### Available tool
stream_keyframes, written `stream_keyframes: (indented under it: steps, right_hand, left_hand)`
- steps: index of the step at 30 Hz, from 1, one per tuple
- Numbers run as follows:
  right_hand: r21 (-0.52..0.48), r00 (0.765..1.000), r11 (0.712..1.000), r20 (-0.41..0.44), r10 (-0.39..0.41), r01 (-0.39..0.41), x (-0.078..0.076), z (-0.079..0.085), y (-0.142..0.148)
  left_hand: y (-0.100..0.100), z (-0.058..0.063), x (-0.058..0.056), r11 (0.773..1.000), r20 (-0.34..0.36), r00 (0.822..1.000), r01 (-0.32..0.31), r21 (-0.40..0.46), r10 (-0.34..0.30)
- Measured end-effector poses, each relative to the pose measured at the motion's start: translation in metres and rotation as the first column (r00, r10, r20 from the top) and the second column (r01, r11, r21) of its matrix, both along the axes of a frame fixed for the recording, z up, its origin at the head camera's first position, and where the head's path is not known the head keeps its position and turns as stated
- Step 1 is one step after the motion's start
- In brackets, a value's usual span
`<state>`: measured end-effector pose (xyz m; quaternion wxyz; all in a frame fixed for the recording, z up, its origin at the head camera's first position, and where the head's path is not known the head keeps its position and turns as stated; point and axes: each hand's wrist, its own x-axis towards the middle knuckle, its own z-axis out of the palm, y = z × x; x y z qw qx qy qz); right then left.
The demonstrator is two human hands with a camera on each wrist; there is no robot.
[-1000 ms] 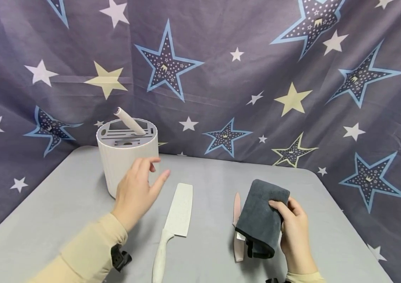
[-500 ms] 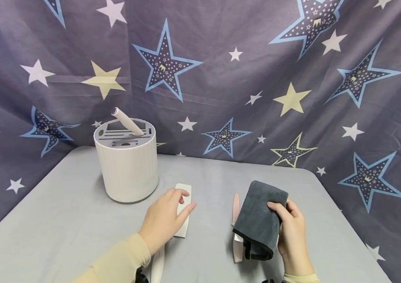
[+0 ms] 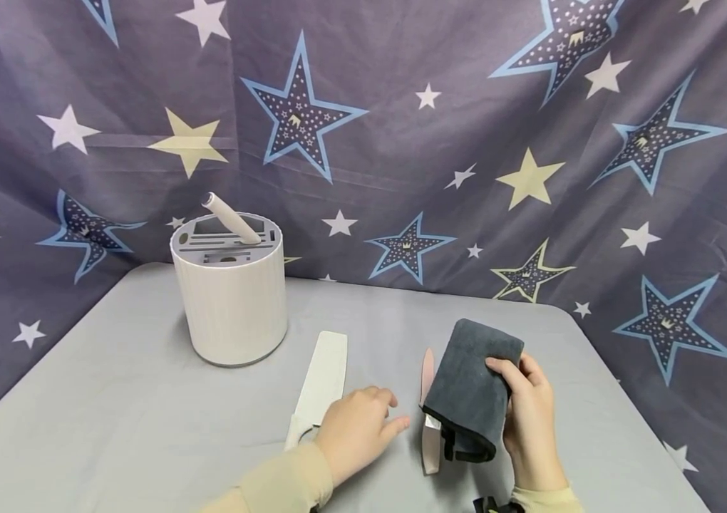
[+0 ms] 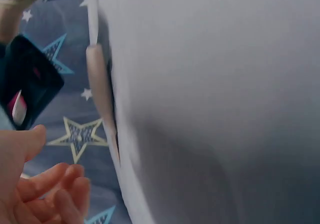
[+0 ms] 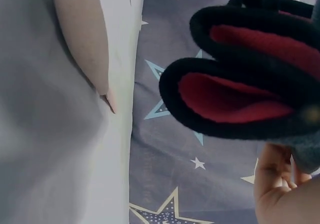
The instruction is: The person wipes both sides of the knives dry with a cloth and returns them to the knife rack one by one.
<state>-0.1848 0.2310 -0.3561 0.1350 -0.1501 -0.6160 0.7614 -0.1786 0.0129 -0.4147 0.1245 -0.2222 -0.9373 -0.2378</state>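
While knives (image 3: 325, 374) lie on the table (image 3: 113, 413), starry drapery (image 3: 376, 43) hangs behind.

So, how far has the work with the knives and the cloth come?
Apparently done: one handle sticks up from the knife block. In hand: the right hand holds the folded cloth; the left hand holds nothing. Probably left: the cleaver and the pink knife, both outside the block.

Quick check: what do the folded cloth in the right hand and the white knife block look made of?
Folded cloth: soft, matte fabric, perhaps fleece or microfibre; the grey face looks napped, and the right wrist view shows fuzzy red inside and black edging.
Knife block: probably hard plastic, low-sheen, judging by its fine ribbing and neat slots; coated metal can't be ruled out.
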Motion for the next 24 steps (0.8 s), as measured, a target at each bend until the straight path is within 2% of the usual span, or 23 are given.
stream_keyframes:
  steps: [5,13,22,24]
  right_hand:
    - [0.008,1.000,1.000,-0.002,0.005,-0.005,0.000,0.001,-0.003]
    - [0.030,1.000,0.999,0.003,-0.015,0.015,-0.002,-0.002,0.002]
    - [0.036,1.000,0.999,-0.003,-0.026,0.026,-0.001,-0.003,0.008]
    - [0.028,0.999,0.999,-0.012,-0.030,0.030,-0.001,-0.002,0.009]
  left_hand:
    - [0.018,-0.008,0.001,0.998,0.015,1.000,0.023,-0.052,-0.023]
    - [0.043,-0.014,-0.004,0.999,0.083,0.996,0.040,-0.029,-0.038]
    - [0.059,-0.008,-0.008,0.997,0.167,0.986,0.035,-0.073,-0.023]
    - [0.061,-0.007,-0.010,0.996,0.167,0.986,0.029,-0.086,-0.015]
